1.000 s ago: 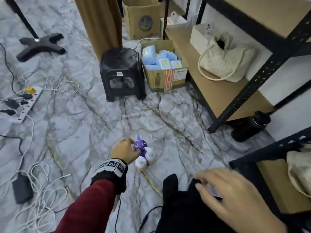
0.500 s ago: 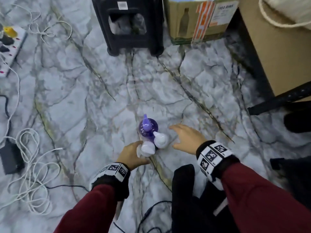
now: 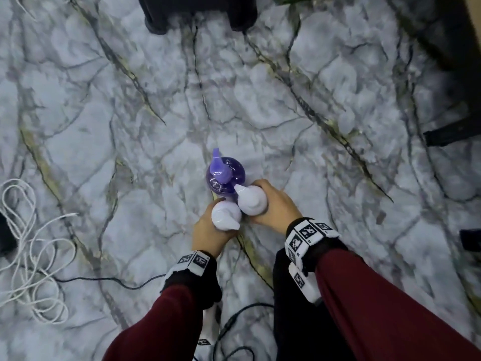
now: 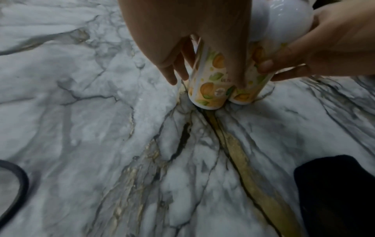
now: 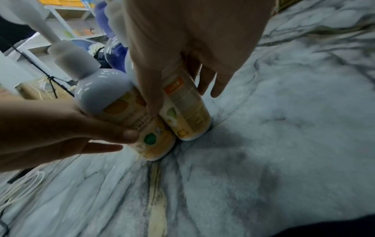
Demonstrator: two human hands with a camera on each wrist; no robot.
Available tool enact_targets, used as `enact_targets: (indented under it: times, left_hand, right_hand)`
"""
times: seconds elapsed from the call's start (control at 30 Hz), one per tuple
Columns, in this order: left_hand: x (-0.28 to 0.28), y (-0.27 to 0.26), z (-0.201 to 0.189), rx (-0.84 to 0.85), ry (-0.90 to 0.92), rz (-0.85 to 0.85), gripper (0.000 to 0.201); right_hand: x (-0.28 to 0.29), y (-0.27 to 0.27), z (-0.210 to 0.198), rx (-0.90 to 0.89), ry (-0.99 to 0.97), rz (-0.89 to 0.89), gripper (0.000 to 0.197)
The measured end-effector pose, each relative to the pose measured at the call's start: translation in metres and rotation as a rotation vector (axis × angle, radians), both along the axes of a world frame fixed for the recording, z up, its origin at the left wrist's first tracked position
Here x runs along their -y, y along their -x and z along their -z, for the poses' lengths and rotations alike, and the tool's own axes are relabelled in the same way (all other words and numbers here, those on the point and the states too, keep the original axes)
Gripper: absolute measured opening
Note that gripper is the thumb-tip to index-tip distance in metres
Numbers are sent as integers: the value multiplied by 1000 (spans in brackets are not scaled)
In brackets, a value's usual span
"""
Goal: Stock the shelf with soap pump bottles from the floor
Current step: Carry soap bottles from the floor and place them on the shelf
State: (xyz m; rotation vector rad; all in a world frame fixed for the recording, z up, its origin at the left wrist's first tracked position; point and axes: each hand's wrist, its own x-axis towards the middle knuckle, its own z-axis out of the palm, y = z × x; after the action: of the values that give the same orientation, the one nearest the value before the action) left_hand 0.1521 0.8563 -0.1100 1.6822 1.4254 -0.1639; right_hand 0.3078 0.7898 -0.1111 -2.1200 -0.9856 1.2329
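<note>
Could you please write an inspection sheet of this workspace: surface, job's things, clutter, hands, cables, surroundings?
Surface: marble-pattern floor, grey veins.
Job's things: two white pump bottles with fruit labels, the left one and the right one, side by side on the floor; purple pump bottle just behind them.
Clutter: nothing seen.
Hands: left hand grips the left white bottle; right hand grips the right one.
Cables: coiled white cable at far left; black cable near the left sleeve.
Surroundings: black stool at top; dark shelf frame at right.
</note>
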Motion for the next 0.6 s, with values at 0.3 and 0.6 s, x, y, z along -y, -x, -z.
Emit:
enact_targets:
  times: [0.3,0.6]
  left_hand:
    - [35,-8,-5,209,47,-118,57]
    - [37,-74,-56,429,8,-34,73]
  right_hand:
    - [22,-14,-13,-150,-7,287,64]
    - [48,-84,-73,-177,-110,756,57]
